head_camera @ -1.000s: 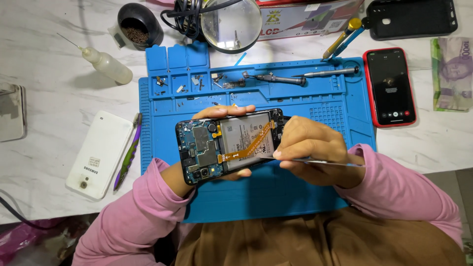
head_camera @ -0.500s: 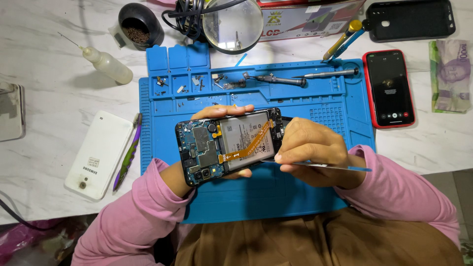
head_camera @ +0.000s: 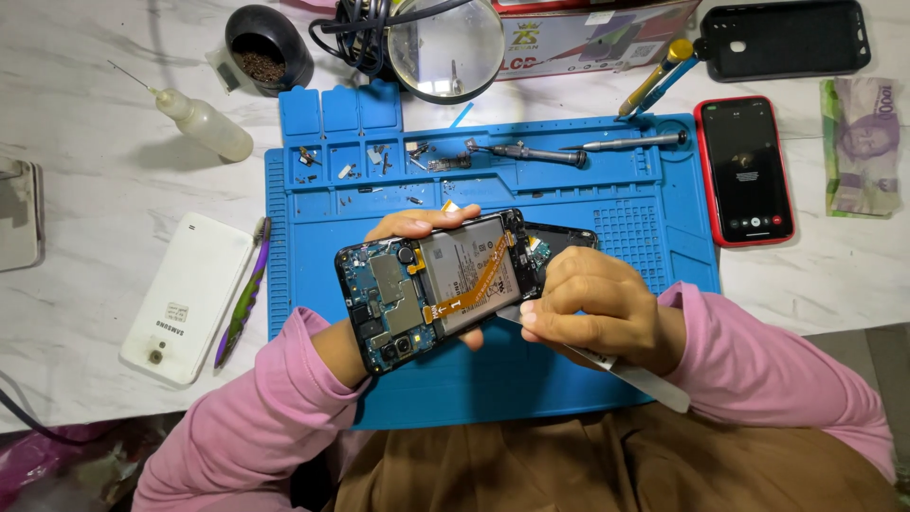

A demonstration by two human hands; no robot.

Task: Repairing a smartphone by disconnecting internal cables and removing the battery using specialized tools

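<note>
Opened phone point(head_camera: 431, 289), back cover off with battery and circuit board showing, sits above our blue repair mat point(head_camera: 654, 237). Our left hand point(head_camera: 417, 228) cradles it from beneath, fingers wrapped round its edges. Our right hand point(head_camera: 592, 308) pinches a thin metal pry tool point(head_camera: 635, 374) against the phone's lower right edge.

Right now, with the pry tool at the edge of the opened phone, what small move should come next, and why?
Probably ease the flat metal pry tool a little further along the opened phone's lower edge. The right hand holds its tip right at that edge near the battery, while the left hand grips the phone from behind above the blue mat, so it looks steadied for gentle prying.
</note>
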